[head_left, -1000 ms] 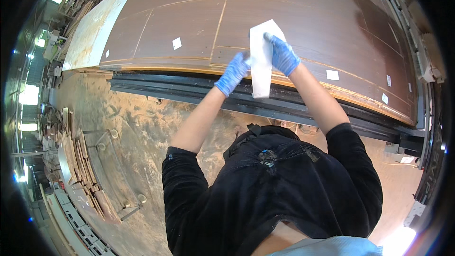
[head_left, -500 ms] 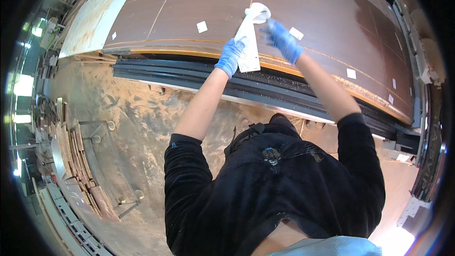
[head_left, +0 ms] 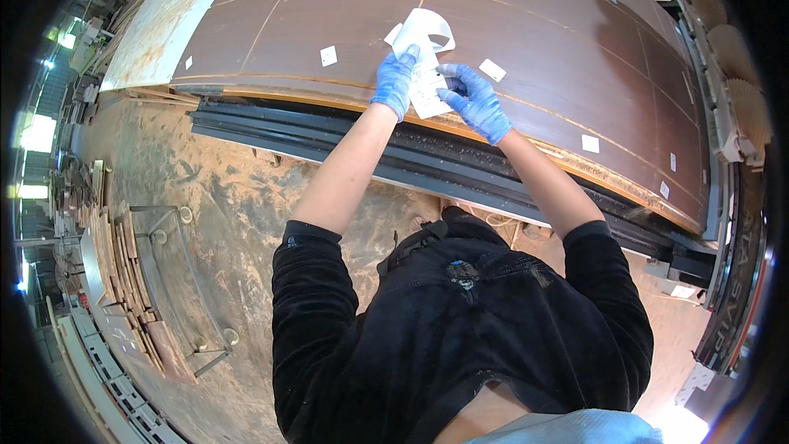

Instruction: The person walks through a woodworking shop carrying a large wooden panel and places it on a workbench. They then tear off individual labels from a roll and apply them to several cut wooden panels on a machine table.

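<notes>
A curling white strip of labels (head_left: 426, 92) hangs over the front edge of a brown cut panel (head_left: 329, 20), its upper end looped back on itself. My left hand (head_left: 396, 82), in a blue glove, is closed on the strip from its left side, thumb on top. At the strip's right edge is my right hand (head_left: 478, 105), also blue-gloved, with curled fingers and thumb against the paper. How firmly these fingers pinch it is hard to see. White square labels lie on the panel, one (head_left: 329, 56) left of my hands and another (head_left: 492, 70) just to their right.
Dark rails (head_left: 279, 126) run along the panel's near side. A pale board (head_left: 164, 25) lies at the far left. On the dusty floor at left stand a metal-framed cart (head_left: 185, 247) and stacked wood strips (head_left: 127, 279). Machine parts (head_left: 731, 115) line the right side.
My right hand has come in from the right to the strip's edge. The left hand still holds the strip, whose upper loop has shifted left and opened wider.
</notes>
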### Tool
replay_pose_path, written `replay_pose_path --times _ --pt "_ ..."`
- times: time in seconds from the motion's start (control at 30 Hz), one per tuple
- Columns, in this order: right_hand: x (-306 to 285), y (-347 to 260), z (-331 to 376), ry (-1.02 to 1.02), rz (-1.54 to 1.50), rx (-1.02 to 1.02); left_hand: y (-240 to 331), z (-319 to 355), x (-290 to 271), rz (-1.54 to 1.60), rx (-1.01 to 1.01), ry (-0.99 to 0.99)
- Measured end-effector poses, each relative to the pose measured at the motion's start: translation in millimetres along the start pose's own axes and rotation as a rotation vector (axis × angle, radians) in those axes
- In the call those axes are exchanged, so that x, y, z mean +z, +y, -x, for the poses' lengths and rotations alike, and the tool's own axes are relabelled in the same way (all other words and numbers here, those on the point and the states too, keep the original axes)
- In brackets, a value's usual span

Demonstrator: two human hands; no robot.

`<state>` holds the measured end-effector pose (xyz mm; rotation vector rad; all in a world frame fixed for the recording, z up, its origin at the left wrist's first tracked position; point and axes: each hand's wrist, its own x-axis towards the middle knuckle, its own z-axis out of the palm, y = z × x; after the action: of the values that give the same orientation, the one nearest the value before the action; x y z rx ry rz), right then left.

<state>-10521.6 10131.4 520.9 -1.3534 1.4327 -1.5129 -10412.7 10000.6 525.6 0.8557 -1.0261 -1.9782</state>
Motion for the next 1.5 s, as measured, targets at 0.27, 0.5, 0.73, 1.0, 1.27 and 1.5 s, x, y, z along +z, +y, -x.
replay_pose_path --times 0.27,0.5,0.73,1.0,1.27,1.5 --pt "-56 15 -43 0.001 0.226 0.079 -19 -44 41 0.144 -0.216 0.009" --pt "-96 17 -73 -0.056 -0.146 0.354 -38 -89 53 0.204 -0.221 0.119" --pt "-134 38 -82 0.008 -0.516 0.52 -56 -106 62 0.0 0.204 0.286" --pt "-227 78 -120 0.487 -0.468 0.59 -93 -62 -17 -0.294 0.169 0.523" --pt "-313 124 -152 0.68 -0.44 0.53 -103 -72 -10 -0.376 0.091 0.548" --pt "-412 195 -192 0.792 0.091 0.328 -102 -77 -1 -0.522 0.164 0.636"
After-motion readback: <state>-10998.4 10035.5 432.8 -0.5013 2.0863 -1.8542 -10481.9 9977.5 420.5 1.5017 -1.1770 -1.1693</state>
